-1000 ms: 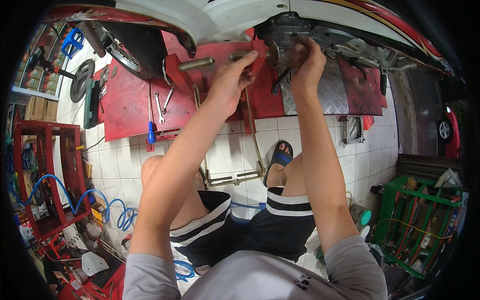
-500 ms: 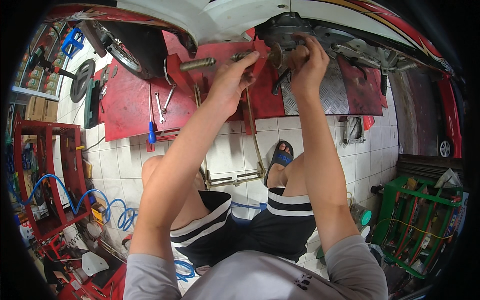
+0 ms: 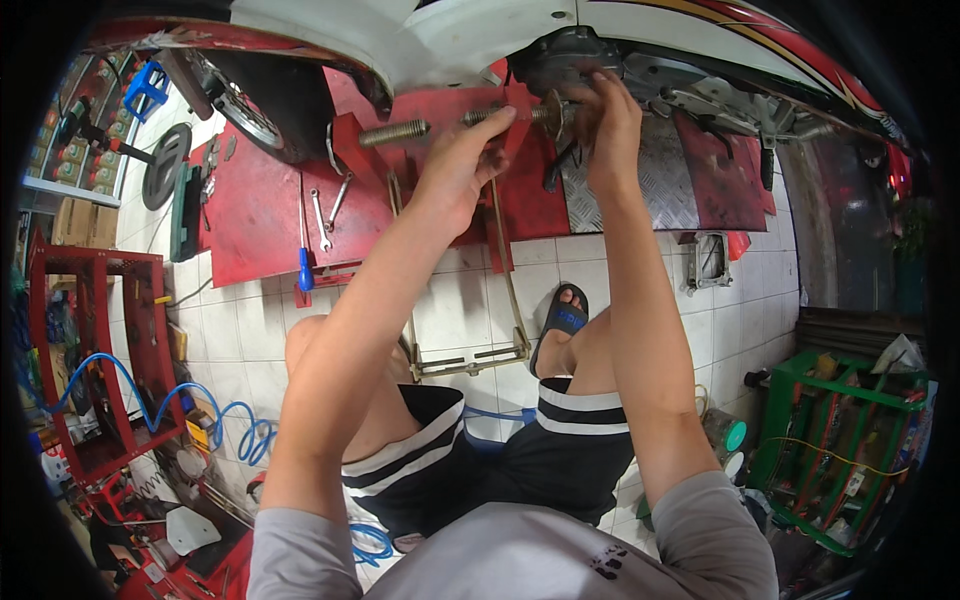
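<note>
1. Right threaded rod (image 3: 480, 117) ran through the right red upright (image 3: 519, 130) of a clamp at the counter (image 3: 258, 225). Metal disc (image 3: 553, 112) sat at its outer end, next to the right hand.
2. Right hand (image 3: 612, 132): fingers partly bent and raised, tips blurred near the disc. Could not tell whether they touched or pinched it.
3. Left hand (image 3: 465, 165): one digit stretched toward the right red upright, its tip overlapping it; other fingers loosely curled below. Any grip was hidden; could not tell.
4. Left forearm slanted from lower left up toward the middle. Right forearm rose steeply, leaning slightly left, hand higher than the left one. Both arms reached forward over the knees.
5. Left threaded rod (image 3: 395, 132) pointed inward from the left red upright (image 3: 356, 145), a gap between the two rods.
6. Farther left on the counter: wrenches (image 3: 321, 222) and a blue-handled screwdriver (image 3: 305, 268). Dark engine casing (image 3: 570, 55) stood beyond the right hand.
</note>
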`<action>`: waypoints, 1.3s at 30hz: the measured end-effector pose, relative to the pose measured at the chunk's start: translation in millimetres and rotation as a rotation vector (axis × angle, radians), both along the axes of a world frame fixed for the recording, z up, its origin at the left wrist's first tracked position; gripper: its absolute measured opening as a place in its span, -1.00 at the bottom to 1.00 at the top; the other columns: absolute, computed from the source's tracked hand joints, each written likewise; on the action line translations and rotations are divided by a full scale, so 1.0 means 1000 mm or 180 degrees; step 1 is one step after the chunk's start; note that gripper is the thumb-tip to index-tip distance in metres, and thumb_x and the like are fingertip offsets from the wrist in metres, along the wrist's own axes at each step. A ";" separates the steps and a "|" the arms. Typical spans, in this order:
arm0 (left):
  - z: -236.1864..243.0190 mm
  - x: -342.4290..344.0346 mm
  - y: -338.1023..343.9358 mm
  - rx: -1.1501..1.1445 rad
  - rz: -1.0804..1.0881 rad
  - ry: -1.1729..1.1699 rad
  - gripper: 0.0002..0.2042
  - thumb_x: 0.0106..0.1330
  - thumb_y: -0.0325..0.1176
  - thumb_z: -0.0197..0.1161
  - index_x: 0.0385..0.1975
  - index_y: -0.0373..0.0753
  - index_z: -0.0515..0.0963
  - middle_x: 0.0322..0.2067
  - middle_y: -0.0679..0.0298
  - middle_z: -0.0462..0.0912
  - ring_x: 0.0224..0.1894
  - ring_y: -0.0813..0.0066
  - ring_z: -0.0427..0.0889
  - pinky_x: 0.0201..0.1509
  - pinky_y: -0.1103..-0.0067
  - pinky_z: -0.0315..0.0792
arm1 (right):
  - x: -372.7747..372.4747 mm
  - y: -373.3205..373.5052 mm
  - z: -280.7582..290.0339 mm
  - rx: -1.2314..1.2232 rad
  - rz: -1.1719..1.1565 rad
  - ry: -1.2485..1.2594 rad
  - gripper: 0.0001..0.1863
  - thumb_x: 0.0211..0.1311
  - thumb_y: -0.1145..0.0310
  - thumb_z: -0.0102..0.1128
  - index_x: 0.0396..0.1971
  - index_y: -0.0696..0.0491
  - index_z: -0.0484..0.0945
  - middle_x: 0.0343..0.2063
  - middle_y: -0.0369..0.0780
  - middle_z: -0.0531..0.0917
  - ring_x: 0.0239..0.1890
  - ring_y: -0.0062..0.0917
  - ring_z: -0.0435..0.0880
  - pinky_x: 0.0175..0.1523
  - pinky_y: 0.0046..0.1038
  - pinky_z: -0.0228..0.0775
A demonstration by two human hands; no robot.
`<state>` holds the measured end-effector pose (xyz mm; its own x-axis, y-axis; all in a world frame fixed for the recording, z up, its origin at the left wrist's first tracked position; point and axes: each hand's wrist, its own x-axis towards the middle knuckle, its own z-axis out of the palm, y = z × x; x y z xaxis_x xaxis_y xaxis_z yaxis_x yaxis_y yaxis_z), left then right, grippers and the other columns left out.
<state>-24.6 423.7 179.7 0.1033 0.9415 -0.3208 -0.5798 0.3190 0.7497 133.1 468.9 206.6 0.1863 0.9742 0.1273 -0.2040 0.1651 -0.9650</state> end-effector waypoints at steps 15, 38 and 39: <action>0.003 0.004 -0.003 -0.0182 0.0677 0.0229 -0.80 0.29 -0.18 0.26 -0.41 -0.12 0.43 -0.49 0.40 0.43 -0.51 0.62 0.38 -0.41 0.64 0.28 | 0.017 0.009 -0.012 -0.0198 0.0382 -0.0424 -0.63 0.34 0.25 -0.11 -0.02 0.14 0.50 -0.23 -0.20 0.69 -0.50 -0.69 0.50 -0.33 -0.60 0.37; 0.001 -0.008 -0.004 -0.0083 0.0446 -0.0554 -0.80 0.30 -0.22 0.24 -0.21 -0.17 0.49 -0.26 0.29 0.58 -0.25 0.49 0.48 -0.17 0.59 0.36 | 0.020 0.007 -0.015 -0.0626 0.0586 -0.0389 -0.61 0.31 0.17 -0.07 -0.11 0.11 0.60 -0.25 -0.25 0.66 -0.26 -0.55 0.61 -0.24 -0.50 0.44; 0.000 -0.010 -0.004 -0.0207 0.0412 -0.0609 -0.81 0.29 -0.24 0.25 -0.22 -0.18 0.50 -0.27 0.29 0.56 -0.25 0.48 0.49 -0.18 0.58 0.37 | 0.019 0.007 -0.015 -0.0631 0.0618 -0.0386 -0.61 0.31 0.16 -0.07 -0.11 0.11 0.60 -0.25 -0.25 0.66 -0.25 -0.55 0.60 -0.24 -0.50 0.44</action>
